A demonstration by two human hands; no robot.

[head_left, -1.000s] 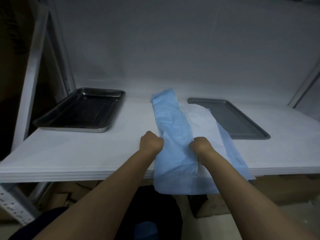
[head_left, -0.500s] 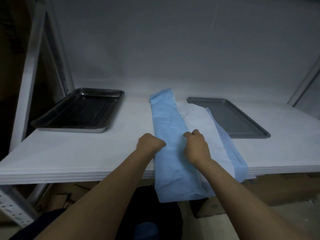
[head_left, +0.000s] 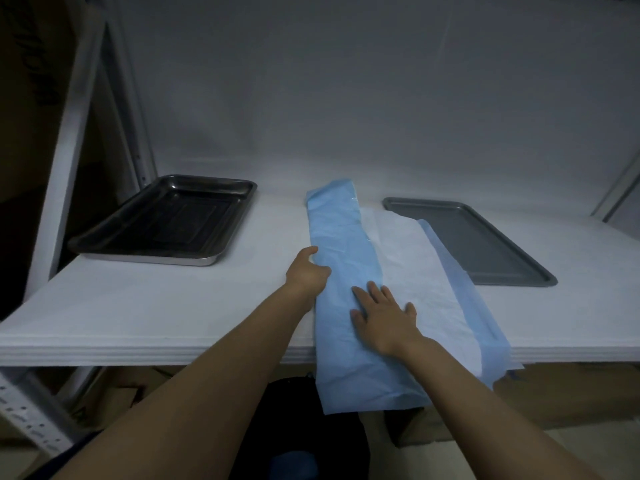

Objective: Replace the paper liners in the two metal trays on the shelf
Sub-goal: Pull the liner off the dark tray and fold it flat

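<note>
Long blue paper liner (head_left: 341, 244) lies lengthwise on white shelf board (head_left: 138, 306) between the two trays, its near end hanging over the front edge. It is folded along its length, with a pale inner face exposed on the right side. Change in the last second: right hand (head_left: 384, 315), a clenched fist at the fold a moment ago, is now opened out, fingers straight and spread, palm pressing flat on the liner near the shelf edge. Left hand (head_left: 308, 271) remains curled, thumb and fingers pinching the left edge of the blue fold, slightly further up the sheet than before. Deep dark steel tray (head_left: 166, 223) to the left and shallow grey metal tray (head_left: 467, 240) to the right both sit bare, with no liner in either. The liner's far right edge touches or overlaps the grey tray's near rim; light is dim, so cannot tell which. Reading: the shift from gripping to pressing suggests the sheet is being flattened or creased to size. Lining itself is not yet begun.
</note>
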